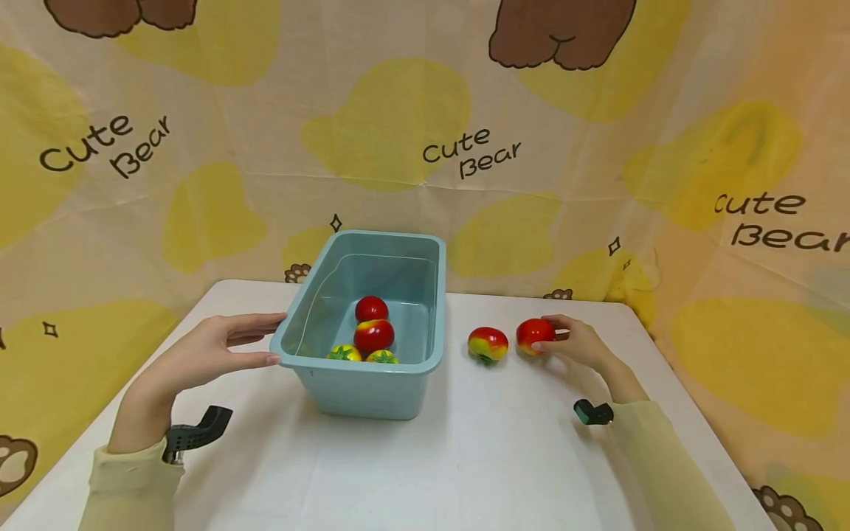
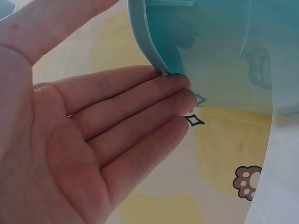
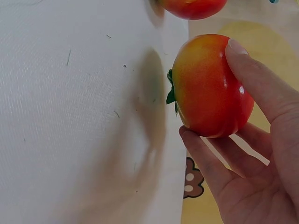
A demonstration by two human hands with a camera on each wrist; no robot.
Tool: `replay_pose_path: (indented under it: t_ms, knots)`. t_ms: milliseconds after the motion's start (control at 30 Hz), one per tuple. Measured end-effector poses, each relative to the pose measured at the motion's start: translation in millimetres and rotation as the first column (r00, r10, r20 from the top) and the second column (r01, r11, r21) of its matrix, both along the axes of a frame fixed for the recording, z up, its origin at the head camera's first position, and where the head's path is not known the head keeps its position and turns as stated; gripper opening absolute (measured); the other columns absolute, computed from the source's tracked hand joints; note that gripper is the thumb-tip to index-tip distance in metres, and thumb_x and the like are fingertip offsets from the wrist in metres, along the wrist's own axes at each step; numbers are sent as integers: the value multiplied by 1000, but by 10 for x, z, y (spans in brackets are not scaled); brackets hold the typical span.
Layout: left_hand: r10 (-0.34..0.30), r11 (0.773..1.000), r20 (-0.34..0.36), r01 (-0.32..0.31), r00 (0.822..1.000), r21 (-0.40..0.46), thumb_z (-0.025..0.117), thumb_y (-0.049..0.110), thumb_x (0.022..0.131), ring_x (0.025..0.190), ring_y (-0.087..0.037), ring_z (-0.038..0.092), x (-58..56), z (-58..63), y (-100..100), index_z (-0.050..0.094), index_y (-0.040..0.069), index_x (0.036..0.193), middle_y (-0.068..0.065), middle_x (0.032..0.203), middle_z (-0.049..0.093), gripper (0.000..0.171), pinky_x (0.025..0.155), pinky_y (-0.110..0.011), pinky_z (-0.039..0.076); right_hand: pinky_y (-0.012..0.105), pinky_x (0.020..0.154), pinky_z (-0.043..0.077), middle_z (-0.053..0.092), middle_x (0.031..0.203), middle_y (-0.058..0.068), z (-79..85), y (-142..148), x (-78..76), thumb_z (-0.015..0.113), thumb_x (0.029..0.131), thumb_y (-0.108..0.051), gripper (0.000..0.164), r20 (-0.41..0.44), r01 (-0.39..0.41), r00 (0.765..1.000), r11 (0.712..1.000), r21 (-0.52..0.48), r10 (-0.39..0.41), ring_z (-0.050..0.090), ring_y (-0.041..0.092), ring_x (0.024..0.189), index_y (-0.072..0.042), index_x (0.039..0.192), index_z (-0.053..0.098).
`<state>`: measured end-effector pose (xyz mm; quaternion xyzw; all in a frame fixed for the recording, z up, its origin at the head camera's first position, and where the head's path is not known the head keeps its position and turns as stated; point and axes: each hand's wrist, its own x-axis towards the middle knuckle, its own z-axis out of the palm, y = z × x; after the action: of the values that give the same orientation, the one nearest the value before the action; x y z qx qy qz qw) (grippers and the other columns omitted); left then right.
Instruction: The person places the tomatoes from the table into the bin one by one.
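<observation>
My right hand (image 1: 584, 345) holds a red-and-yellow tomato (image 3: 210, 86) between thumb and fingers, its green calyx pointing down toward the table. A second tomato (image 1: 488, 344) sits on the table just left of it. Straight fingers of my left hand (image 1: 206, 354) touch the left rim of a blue-grey plastic bin (image 1: 372, 391), near its front corner; the left wrist view shows the palm (image 2: 70, 154) facing the bin with nothing in it. Inside the bin lie a red tomato (image 1: 371, 308), a red-yellow one (image 1: 374, 336) and two yellow-green ones (image 1: 344, 352), partly hidden by the front wall.
The white table (image 1: 465, 472) carries the bin left of its middle. A printed cloth (image 1: 398, 125) with bears and yellow patches hangs behind and around the table. Black straps with small devices (image 1: 593, 412) sit at both wrists.
</observation>
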<state>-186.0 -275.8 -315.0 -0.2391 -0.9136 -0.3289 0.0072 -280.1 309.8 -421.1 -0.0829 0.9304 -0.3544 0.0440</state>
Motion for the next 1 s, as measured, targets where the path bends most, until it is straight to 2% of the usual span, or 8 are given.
replay_pose_path:
  t_ms: [167,333,467,667,900,1000]
  knots:
    - [-1,1000,-5,1,1000,11,73,35,83,115,1,56,-2,-17,-13,54,18,135,-2,131,59,59,93,-6,42,46,92,52,51,132,21,50,2,25,72,81,-46,75,-7,-3,1000,1000,13,4,54,39,115,-6,138,45]
    - [1,1000,-4,-1,1000,14,73,36,83,113,4,55,0,-16,-15,53,19,135,-2,131,59,59,92,-6,43,47,91,53,52,132,21,114,-14,54,73,80,-46,76,-33,-9,999,1000,21,9,54,39,115,-6,138,45]
    - [5,1000,-1,-5,1000,12,73,36,83,114,1,56,2,-11,-12,53,20,136,-2,131,59,59,93,-6,43,47,90,54,53,132,21,161,-24,75,74,79,-46,76,-53,-12,999,1000,25,13,54,40,115,-7,138,46]
    - [7,1000,-5,-7,1000,2,73,37,83,116,-14,59,-2,-9,-8,53,20,136,-2,131,59,59,92,-6,43,47,89,55,54,132,20,246,-37,100,75,77,-46,77,-86,-25,996,999,22,27,56,39,114,-7,138,47]
    - [5,1000,-3,-5,1000,10,73,36,82,116,-9,58,-8,-13,-7,53,19,136,-2,131,59,59,93,-6,43,46,86,56,53,132,20,398,-89,150,76,77,-46,79,-104,-49,993,998,29,51,56,40,114,-8,139,45]
    - [10,1000,0,-10,1000,8,73,37,82,116,-13,59,-8,-14,-5,54,20,135,-2,131,59,59,92,-6,43,45,85,57,53,132,20,449,-114,166,76,76,-47,80,-102,-55,993,998,34,58,57,40,114,-8,140,45]
